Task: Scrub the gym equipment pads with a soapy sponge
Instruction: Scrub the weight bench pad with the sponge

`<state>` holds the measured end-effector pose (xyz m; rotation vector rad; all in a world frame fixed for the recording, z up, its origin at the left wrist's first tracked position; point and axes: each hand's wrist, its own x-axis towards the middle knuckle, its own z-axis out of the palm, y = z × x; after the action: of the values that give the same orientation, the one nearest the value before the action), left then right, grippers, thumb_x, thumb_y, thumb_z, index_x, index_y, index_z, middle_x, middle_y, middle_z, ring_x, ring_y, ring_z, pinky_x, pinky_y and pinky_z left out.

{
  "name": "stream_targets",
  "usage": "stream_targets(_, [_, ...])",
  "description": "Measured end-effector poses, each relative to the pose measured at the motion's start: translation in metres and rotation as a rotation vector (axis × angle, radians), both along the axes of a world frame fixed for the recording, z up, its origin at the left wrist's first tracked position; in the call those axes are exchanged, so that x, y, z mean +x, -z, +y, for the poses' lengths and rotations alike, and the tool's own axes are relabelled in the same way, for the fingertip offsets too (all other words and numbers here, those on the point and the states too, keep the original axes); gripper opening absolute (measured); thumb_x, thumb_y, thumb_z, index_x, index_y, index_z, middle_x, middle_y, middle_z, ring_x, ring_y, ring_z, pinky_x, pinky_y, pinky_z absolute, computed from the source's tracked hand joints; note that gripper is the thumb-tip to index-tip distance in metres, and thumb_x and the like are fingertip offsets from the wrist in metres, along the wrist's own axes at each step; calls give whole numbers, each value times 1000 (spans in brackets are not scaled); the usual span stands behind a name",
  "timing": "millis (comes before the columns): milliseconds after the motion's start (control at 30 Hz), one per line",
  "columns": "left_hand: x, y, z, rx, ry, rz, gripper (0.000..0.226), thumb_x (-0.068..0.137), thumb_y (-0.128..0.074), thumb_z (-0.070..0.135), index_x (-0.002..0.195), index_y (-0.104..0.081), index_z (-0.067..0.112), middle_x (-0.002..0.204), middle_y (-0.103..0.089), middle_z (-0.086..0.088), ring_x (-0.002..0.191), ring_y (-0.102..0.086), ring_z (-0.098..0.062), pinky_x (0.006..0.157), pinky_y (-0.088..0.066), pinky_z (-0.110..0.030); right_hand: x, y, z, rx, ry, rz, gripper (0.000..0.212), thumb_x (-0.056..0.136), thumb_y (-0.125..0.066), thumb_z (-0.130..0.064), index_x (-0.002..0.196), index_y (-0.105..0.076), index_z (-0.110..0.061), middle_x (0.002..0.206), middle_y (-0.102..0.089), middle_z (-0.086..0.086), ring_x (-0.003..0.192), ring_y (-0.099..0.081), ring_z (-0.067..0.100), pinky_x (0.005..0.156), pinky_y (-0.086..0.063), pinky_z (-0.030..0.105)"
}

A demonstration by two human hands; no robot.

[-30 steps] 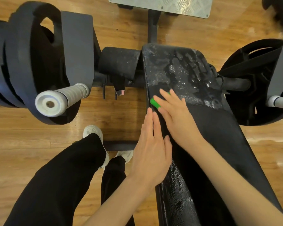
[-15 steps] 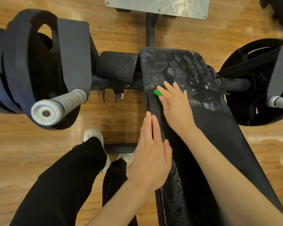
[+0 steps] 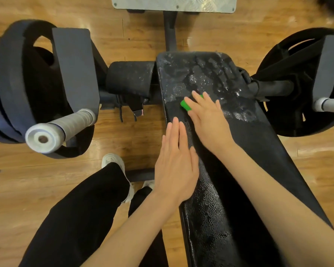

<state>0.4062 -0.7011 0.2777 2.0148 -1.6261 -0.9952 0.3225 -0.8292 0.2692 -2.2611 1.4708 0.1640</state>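
A long black bench pad [image 3: 258, 151] runs from the bottom of the view up to the middle, its far end streaked with white soap foam. My right hand [image 3: 210, 120] presses a green sponge [image 3: 185, 105] flat on the pad; only the sponge's left end shows beyond my fingers. My left hand [image 3: 175, 162] lies flat, fingers together, on the pad's left edge just below the right hand and holds nothing. A smaller black roller pad [image 3: 130, 79], also flecked with foam, sits left of the bench's far end.
Black weight plates [image 3: 17, 89] with a white-taped bar end [image 3: 52, 133] stand at left; another plate [image 3: 289, 83] and a bar end [image 3: 328, 105] at right. A metal footplate [image 3: 174, 3] lies at top. My legs [image 3: 81, 209] stand on the wooden floor left of the bench.
My right hand slid the sponge up the pad toward the foamy far end, then slightly right. My left hand stayed flat on the pad's left edge.
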Motion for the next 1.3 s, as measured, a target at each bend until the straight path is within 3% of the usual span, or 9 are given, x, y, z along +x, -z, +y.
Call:
stream_targets(133, [1,-1,0,9,0,5,69,96,-4,41,156,1,8,166,8,-7,152,12,-15,124,1,-32,-35,-27,57,-60,-10,-75,40,101,-47,-17,140,-50,-19,152,-39,3,144,-26,29,116,-14,49])
stream_targets(267, [2,-4,-2,30,24,-29,68,97,-3,42,157,1,8,166,9,-6,151,13,-15,122,6,-29,-18,-8,10,-24,-9,-5,40,104,-37,-24,144,-44,-22,154,-34,1,147,-19,26,117,-11,46])
stream_targets(367, [2,-5,-3,57,27,-49,59,105,-16,33,157,1,9,166,8,-5,152,11,-16,123,4,-31,-16,-3,4,-27,-5,25,41,104,-36,-22,146,-40,-22,156,-31,2,147,-16,25,118,-9,47])
stream_targets(533, [2,-8,-3,63,28,-63,64,100,-12,36,158,-2,9,166,5,-5,152,10,-15,124,2,-33,-49,-31,64,-96,-17,-52,39,100,-47,-19,139,-51,-20,150,-42,5,143,-29,29,116,-17,50])
stream_targets(800, [4,-10,-6,60,86,-184,74,94,0,43,156,-7,4,166,-4,-12,153,-1,-24,124,-3,-36,-20,-4,14,-72,62,46,42,104,-37,-19,145,-39,-18,155,-32,6,146,-17,30,118,-8,50])
stream_targets(933, [8,-16,-12,47,125,-202,60,106,-23,31,156,-8,2,165,-3,-15,153,0,-24,119,5,-30,-46,-26,68,-152,8,-54,38,98,-52,-16,136,-54,-14,146,-46,10,139,-35,34,114,-21,52])
stream_targets(1033, [5,-14,-31,-46,203,-187,62,105,-32,23,157,-5,3,166,1,-12,153,4,-22,121,5,-28,-44,-17,35,-65,18,-14,39,102,-43,-21,141,-47,-18,151,-39,5,144,-27,29,117,-15,48])
stream_targets(1167, [-2,2,-57,-26,285,-202,60,104,-23,28,156,-10,0,165,-7,-17,153,-3,-25,121,3,-30,-35,7,-21,-48,115,59,41,105,-35,-22,145,-40,-20,156,-31,3,147,-16,27,118,-9,47])
stream_targets(1300, [0,8,-58,-50,293,-173,71,96,-12,38,154,-22,-1,163,-18,-17,152,-13,-25,123,-1,-32,-47,-16,35,-149,158,17,40,98,-48,-17,138,-52,-18,149,-43,6,143,-30,29,117,-16,49])
